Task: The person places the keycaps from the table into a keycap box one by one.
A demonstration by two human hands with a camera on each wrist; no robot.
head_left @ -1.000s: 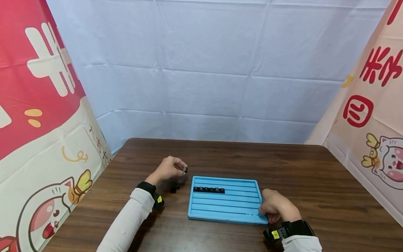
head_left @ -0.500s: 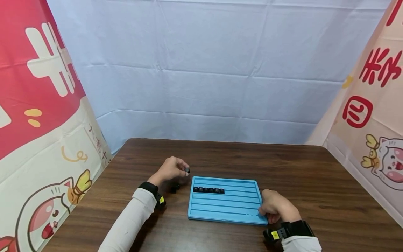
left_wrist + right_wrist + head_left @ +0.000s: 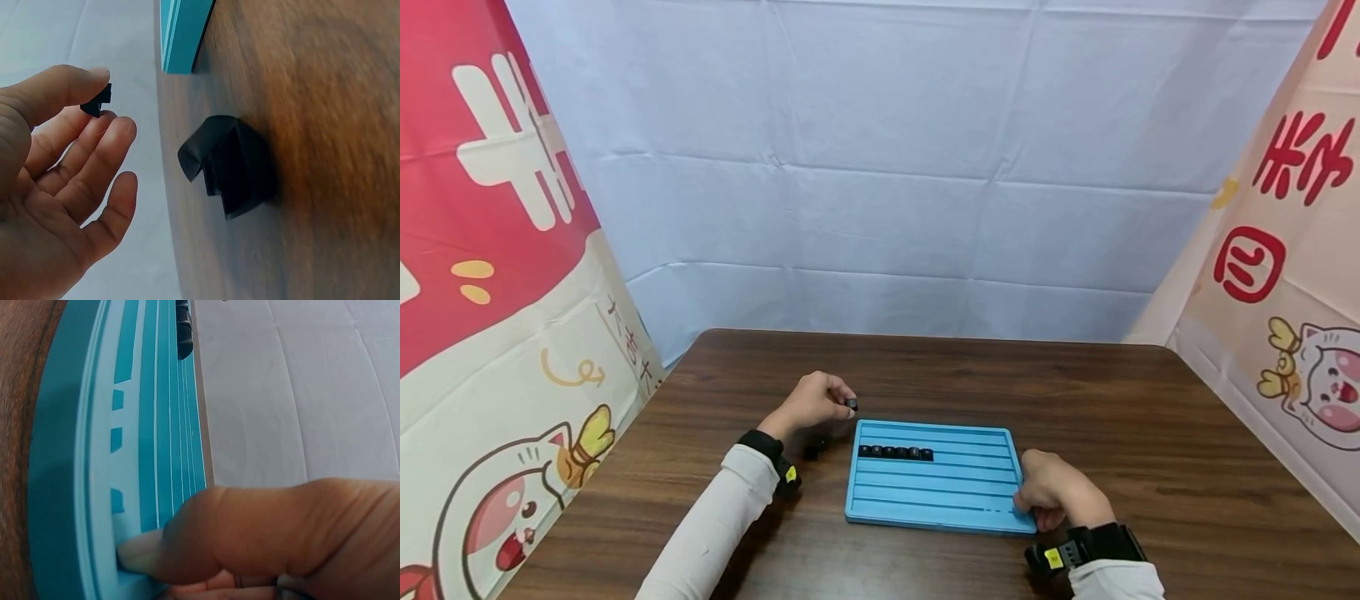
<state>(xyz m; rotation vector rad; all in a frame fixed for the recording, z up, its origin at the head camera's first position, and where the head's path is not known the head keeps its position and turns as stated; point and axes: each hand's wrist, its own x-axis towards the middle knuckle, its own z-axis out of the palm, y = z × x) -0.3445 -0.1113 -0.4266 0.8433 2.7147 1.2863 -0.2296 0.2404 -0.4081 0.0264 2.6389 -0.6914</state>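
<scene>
My left hand (image 3: 812, 402) pinches a small black keycap (image 3: 97, 101) between thumb and fingertips, just beyond the far left corner of a blue ridged tray (image 3: 936, 492). In the left wrist view the other fingers are loosely bent. A row of several black keycaps (image 3: 896, 452) stands along one groove, starting at the tray's left side. With the thumb on its near right corner, my right hand (image 3: 1060, 487) grips the tray; the other fingers are mostly hidden behind the thumb in the right wrist view.
Loose black keycaps (image 3: 815, 447) lie on the brown wooden table (image 3: 985, 379), left of the tray and partly shadowed by my left hand. One loose keycap (image 3: 250, 169) shows its hollow side. A pale cloth (image 3: 880, 167) hangs behind the table, with printed cloths at both sides.
My left hand has drifted a little to the right with the keycap, closer to the tray's far left corner. The right hand and the row of keycaps stay as they were.
</scene>
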